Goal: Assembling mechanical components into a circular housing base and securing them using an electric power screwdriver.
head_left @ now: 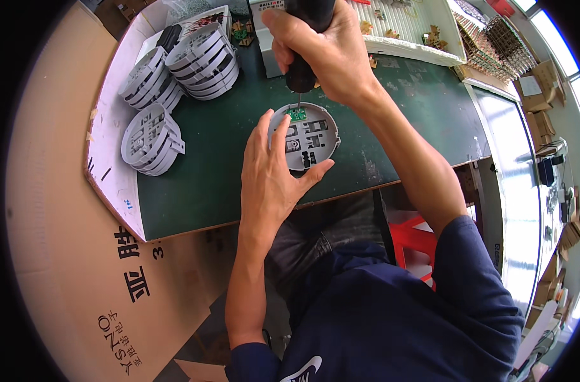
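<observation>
Grey case (pixel 329 125): one, round, on green table (pixel 220 146); centre for clock directions. Circuit board (pixel 296 115): one, green, inside at 11 o'clock.
Left hand (pixel 271 170): fingers half spread, steadying case; fingertips at 10, thumb at 5.
Right hand (pixel 331 54): fingers curled firmly round black screwdriver (pixel 301 79), bit pointing down at board; contact cannot be told.
Stacked cases (pixel 204 67): grey, 9 to 10 o'clock.

Green bench (pixel 207 191), grey housing (pixel 306 132), housing stacks (pixel 204 70), white tray (pixel 417 51)

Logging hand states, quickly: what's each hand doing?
Left hand: open, spread against the round gray housing.
Right hand: closed around a black screwdriver.
</observation>
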`<state>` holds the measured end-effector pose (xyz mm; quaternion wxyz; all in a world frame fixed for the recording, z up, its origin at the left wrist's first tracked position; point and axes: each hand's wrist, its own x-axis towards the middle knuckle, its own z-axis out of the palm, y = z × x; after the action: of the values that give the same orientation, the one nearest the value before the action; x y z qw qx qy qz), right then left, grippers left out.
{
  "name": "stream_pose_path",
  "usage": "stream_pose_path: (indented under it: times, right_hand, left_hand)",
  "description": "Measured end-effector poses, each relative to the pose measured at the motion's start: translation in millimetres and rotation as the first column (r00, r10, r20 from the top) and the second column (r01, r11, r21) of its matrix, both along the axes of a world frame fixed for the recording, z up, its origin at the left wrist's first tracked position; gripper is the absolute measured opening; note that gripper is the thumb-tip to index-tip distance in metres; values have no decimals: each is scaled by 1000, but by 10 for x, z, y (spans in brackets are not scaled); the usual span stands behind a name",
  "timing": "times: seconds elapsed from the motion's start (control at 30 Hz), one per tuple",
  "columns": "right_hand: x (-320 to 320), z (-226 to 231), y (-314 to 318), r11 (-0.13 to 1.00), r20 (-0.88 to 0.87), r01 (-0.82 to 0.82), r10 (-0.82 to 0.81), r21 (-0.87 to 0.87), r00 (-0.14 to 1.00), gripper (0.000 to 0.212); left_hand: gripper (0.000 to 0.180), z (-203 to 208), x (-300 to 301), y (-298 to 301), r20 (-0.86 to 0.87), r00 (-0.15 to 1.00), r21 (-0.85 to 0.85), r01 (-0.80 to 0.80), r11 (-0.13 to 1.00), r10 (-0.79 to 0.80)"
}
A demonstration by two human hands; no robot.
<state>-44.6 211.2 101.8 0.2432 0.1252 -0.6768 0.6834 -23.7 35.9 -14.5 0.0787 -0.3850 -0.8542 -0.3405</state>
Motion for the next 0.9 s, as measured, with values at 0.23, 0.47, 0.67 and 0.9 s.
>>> stream_pose_path:
  times: [0.23,0.47,0.67,0.9]
  right_hand:
    - [-23,-33,-46,998,-50,10,-13,-55,999,43]
    - [-14,-68,-46,999,-23,-3,2,-46,1000,34]
    - [-74,-173,54,994,7,-98,97,38,995,25]
    - [-116,-216,47,955,150,-10,-36,295,988,47]
  left_hand:
    - [88,-16,11,-8,-21,1000,-2,-11,1000,11]
    - [87,-12,10,-15,-13,1000,2,-13,1000,13]
    - [87,-17,12,-19,-11,1000,8,-8,1000,8]
    - [86,-7,1,6,-28,1000,20,0,1000,1]
